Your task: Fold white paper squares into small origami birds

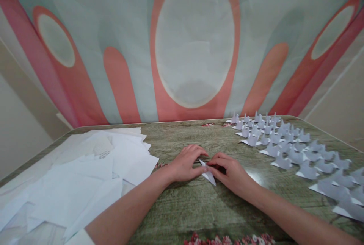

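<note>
A small piece of white paper [209, 178], folded into a narrow pointed shape, lies at a slant on the table between my hands. My left hand [186, 163] comes from the left, its thumb on the paper and its fingers arched over the far end. From the right, my right hand [227, 167] pinches the paper's middle edge between thumb and bent fingers. Both hands touch the paper, and their fingers hide part of its middle.
Loose sheets of white paper [82, 173] lie in an overlapping heap on the left. Several folded paper cranes [295, 156] stand in rows on the right. The wood-grain table [176, 214] has red floral patterns printed on it. A patterned backdrop [196, 112] rises behind its far edge.
</note>
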Available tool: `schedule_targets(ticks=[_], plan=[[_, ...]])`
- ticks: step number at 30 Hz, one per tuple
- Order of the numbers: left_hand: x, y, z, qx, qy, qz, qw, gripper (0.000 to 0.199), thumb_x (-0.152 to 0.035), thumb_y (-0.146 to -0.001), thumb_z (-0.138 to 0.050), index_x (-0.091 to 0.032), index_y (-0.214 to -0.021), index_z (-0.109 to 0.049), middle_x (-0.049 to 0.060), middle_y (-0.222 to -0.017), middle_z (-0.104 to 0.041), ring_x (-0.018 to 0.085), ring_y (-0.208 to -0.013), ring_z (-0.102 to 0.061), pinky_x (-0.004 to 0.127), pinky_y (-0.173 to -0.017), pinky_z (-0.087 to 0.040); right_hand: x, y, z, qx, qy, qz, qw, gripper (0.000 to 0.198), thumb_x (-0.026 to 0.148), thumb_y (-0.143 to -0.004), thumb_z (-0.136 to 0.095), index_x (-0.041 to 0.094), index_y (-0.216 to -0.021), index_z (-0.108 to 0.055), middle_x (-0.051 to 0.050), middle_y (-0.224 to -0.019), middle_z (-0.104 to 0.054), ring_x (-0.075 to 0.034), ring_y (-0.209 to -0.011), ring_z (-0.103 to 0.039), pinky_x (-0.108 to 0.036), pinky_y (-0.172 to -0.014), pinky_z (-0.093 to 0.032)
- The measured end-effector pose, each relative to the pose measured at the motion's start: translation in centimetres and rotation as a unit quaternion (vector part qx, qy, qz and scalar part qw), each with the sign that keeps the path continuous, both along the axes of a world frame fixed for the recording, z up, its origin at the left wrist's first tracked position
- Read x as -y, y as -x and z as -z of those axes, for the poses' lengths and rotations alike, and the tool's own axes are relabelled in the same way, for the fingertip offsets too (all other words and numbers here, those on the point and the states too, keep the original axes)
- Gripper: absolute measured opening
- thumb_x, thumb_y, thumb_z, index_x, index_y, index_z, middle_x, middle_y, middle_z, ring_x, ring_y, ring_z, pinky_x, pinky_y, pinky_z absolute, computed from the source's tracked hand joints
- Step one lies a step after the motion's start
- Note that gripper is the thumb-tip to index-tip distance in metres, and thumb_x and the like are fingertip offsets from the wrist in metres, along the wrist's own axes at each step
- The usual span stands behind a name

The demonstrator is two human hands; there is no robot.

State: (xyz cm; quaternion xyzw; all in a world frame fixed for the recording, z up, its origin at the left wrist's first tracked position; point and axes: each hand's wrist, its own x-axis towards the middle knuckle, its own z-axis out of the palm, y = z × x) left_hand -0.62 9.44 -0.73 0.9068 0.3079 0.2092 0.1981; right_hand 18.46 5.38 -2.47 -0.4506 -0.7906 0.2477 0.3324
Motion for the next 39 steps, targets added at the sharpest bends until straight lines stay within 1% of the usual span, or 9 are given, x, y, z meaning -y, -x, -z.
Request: schedule_targets(ticks=[4,7,9,11,17,24,32,35,39], plan=[[0.2,0.1,0.1,0.029,-0.001,-0.06,0.998,0.04,-0.039,-0.071,-0.066,-0.019,-0.103,-0.052,0.006,-0.104,-0.053,0.021,-0.101,-0.046,0.032,-0.088,-0.036,0.1,0.2,0.1,-0.006,0.01,0.024,1.0,0.011,0.02,-0.08,-0.056,0.018,-0.086,-0.064,-0.003,-0.08,-0.055,-0.015,-0.072,-0.054,-0.027,-0.065,-0.043],[0.5,0.3,0.0,0.013,-0.005,-0.15,0.989,0.036,-0.044,-0.066,-0.068,-0.018,-0.087,-0.055,0.004,-0.091,-0.054,0.02,-0.09,-0.048,0.03,-0.078,-0.039,0.4,0.3,-0.1,0.003,0.02,0.032,0.999,0.008,0.019,-0.08,-0.055,0.018,-0.081,-0.062,-0.003,-0.078,-0.053,-0.015,-0.071,-0.053,-0.027,-0.064,-0.042],[0.7,0.4,-0.1,-0.015,-0.004,-0.177,0.984,0.032,-0.048,-0.066,-0.067,-0.018,-0.074,-0.058,0.003,-0.083,-0.053,0.02,-0.085,-0.048,0.029,-0.074,-0.038,0.5,0.4,-0.2,0.005,0.024,0.037,0.999,0.007,0.017,-0.079,-0.054,0.018,-0.078,-0.061,-0.003,-0.078,-0.053,-0.016,-0.071,-0.053,-0.028,-0.064,-0.042],[1.1,0.3,-0.2,-0.032,0.002,-0.179,0.983,0.03,-0.048,-0.068,-0.065,-0.019,-0.067,-0.06,0.002,-0.079,-0.053,0.02,-0.084,-0.049,0.03,-0.074,-0.037,0.5,0.5,-0.2,0.004,0.023,0.04,0.999,0.007,0.016,-0.078,-0.054,0.018,-0.075,-0.06,-0.003,-0.078,-0.053,-0.016,-0.073,-0.053,-0.028,-0.066,-0.042],[2.3,-0.6,-0.6,-0.039,0.039,-0.207,0.977,0.019,-0.04,-0.073,-0.062,-0.02,-0.07,-0.063,0.003,-0.081,-0.057,0.02,-0.085,-0.052,0.029,-0.074,-0.037,0.5,0.5,-0.2,-0.018,0.026,0.045,0.998,0.01,0.013,-0.077,-0.053,0.018,-0.069,-0.059,-0.003,-0.077,-0.054,-0.016,-0.075,-0.053,-0.028,-0.068,-0.042],[3.5,-0.8,-1.5,-0.062,0.118,-0.245,0.96,0.018,-0.035,-0.067,-0.063,-0.021,-0.074,-0.057,-0.001,-0.069,-0.061,0.017,-0.065,-0.055,0.023,-0.054,-0.032,0.5,0.6,-0.3,-0.035,0.043,0.048,0.997,0.012,0.011,-0.076,-0.054,0.018,-0.069,-0.061,-0.003,-0.078,-0.055,-0.016,-0.077,-0.054,-0.029,-0.071,-0.042],[3.6,-1.1,-1.6,-0.05,0.125,-0.242,0.961,0.025,-0.033,-0.059,-0.069,-0.02,-0.075,-0.054,-0.003,-0.069,-0.061,0.014,-0.063,-0.053,0.021,-0.05,-0.028,0.7,0.8,-0.3,-0.007,0.019,0.068,0.997,0.009,0.014,-0.075,-0.056,0.018,-0.07,-0.062,-0.004,-0.083,-0.056,-0.018,-0.083,-0.052,-0.032,-0.076,-0.04],[3.5,-0.8,-1.7,-0.083,0.112,-0.248,0.959,0.026,-0.04,-0.06,-0.068,-0.021,-0.071,-0.056,-0.003,-0.067,-0.062,0.014,-0.061,-0.054,0.021,-0.049,-0.025,0.6,0.7,-0.2,0.035,0.002,0.086,0.996,0.003,0.021,-0.073,-0.062,0.019,-0.072,-0.064,-0.005,-0.087,-0.057,-0.021,-0.088,-0.05,-0.036,-0.079,-0.038],[3.4,-0.6,-2.0,-0.141,0.101,-0.25,0.953,0.026,-0.049,-0.064,-0.063,-0.022,-0.064,-0.062,-0.001,-0.064,-0.064,0.016,-0.062,-0.056,0.023,-0.049,-0.024,0.6,0.7,-0.1,0.051,0.001,0.085,0.995,0.005,0.025,-0.071,-0.065,0.02,-0.073,-0.064,-0.005,-0.088,-0.058,-0.021,-0.087,-0.051,-0.036,-0.08,-0.036]])
